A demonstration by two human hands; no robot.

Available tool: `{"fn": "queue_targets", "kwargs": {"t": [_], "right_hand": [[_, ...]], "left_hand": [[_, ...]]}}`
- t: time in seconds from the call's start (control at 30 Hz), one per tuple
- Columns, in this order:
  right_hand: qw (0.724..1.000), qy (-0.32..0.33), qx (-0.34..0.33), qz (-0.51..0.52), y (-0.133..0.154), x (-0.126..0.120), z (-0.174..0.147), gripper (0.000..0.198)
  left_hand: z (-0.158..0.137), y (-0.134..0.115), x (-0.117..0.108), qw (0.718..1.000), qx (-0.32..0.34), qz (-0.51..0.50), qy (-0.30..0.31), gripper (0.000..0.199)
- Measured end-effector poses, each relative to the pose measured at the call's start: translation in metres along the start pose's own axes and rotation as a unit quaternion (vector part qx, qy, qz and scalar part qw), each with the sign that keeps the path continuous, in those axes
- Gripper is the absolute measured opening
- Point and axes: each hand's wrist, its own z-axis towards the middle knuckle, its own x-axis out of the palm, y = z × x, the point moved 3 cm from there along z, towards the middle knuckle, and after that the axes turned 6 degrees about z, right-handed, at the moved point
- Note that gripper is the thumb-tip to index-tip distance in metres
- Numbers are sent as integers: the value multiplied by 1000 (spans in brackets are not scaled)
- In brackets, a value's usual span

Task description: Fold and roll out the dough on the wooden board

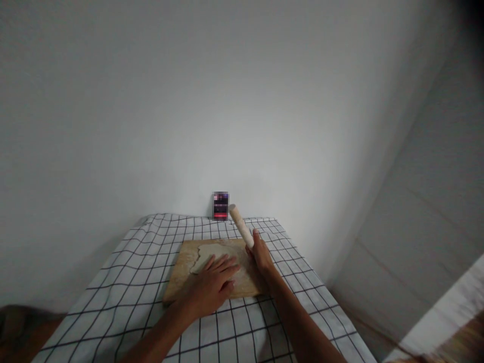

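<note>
A flat, irregular sheet of dough (206, 253) lies on a wooden board (177, 282). My left hand (216, 283) rests over the near part of the dough, palm down with its fingers stretched out. On the right, my right hand (260, 256) is wrapped round the near end of a wooden rolling pin (241, 224). The pin is tilted, its far end raised and pointing away to the left, over the board's far right corner. My left hand and forearm hide part of the dough and the board's near edge.
The board stands on a table with a white, black-checked cloth (136, 282). At the table's back edge a small dark, blurred-out device (221, 206) leans against the white wall (227, 101). Another wall (416, 217) runs along the right side, beyond the table's edge.
</note>
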Motion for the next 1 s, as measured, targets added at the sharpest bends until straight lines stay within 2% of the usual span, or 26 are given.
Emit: {"fn": "queue_targets", "kwargs": {"t": [0.1,0.17,0.27,0.33,0.4,0.5,0.57,0.63,0.77,0.9,1.0], "right_hand": [[999,-37,17,14,1,1,-1,78],[998,-47,9,-47,5,2,-2,80],[981,-40,13,-190,17,4,-4,79],[960,-13,24,-278,25,5,-8,74],[939,20,20,-342,33,6,-16,70],[915,65,-20,-397,43,3,-31,64],[906,81,-40,-414,48,0,-39,60],[904,82,-45,-418,53,-4,-41,53],[897,102,-54,-427,60,-2,-25,42],[896,124,-63,-421,55,3,-7,42],[899,122,-65,-415,48,5,-1,41]], "left_hand": [[-16,-14,-18,997,21,-54,-48,45],[-21,-26,-41,991,48,-53,-112,41],[-19,-35,-80,967,102,43,-228,38],[-10,-27,-95,952,75,114,-273,39],[-1,-7,-92,952,6,165,-258,41],[4,30,-62,952,-111,218,-184,47],[5,48,-39,952,-125,235,-150,47],[7,60,-25,950,-126,241,-152,46],[21,73,-25,949,-150,232,-151,46],[36,77,-34,950,-175,224,-130,45],[40,75,-36,952,-167,220,-130,43]]}}
